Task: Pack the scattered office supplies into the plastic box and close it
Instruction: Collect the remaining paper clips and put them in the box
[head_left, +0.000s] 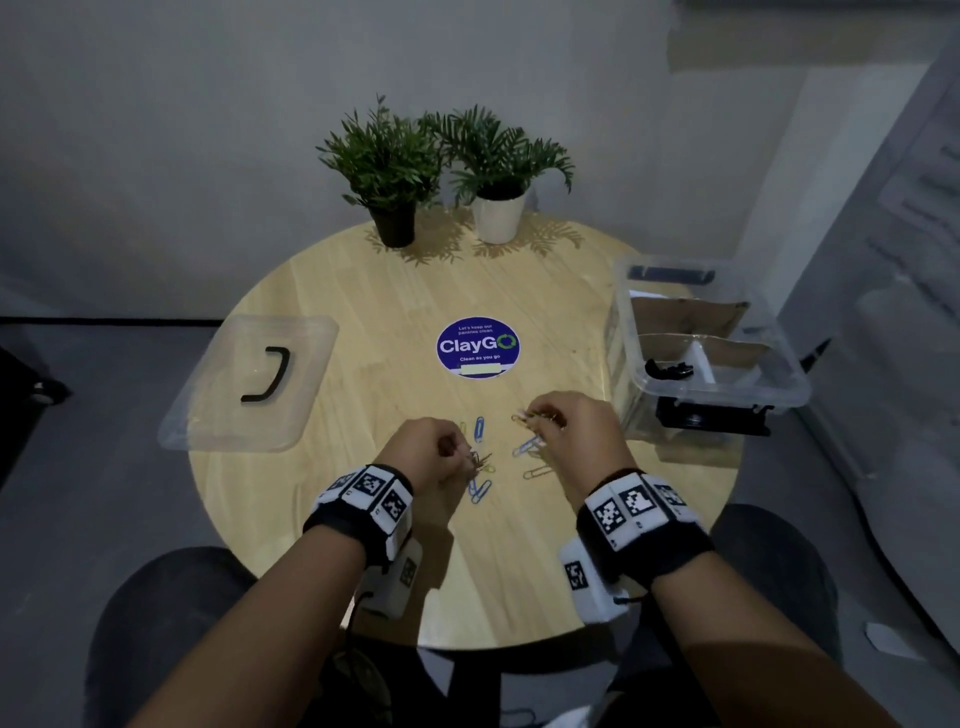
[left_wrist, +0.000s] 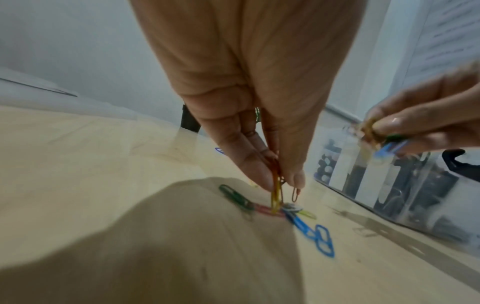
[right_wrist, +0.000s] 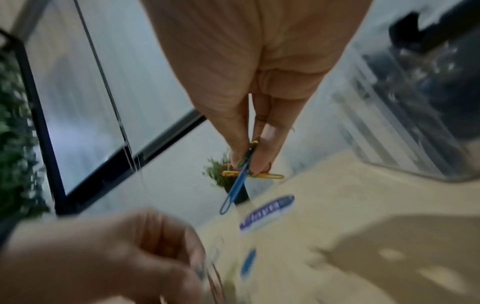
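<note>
On the round table (head_left: 363, 322), your left hand (head_left: 423, 452) and right hand (head_left: 576, 431) each pinch paper clips (head_left: 535, 418) at the fingertips.

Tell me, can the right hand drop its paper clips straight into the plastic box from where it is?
Probably yes: the right hand pinches paper clips just left of the plastic box, whose lid lies aside.

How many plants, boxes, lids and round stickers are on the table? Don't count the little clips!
Plants: 2, the plant in the black pot and the plant in the white pot
Plastic box: 1
Lid: 1
Round sticker: 1
Total: 5
</note>
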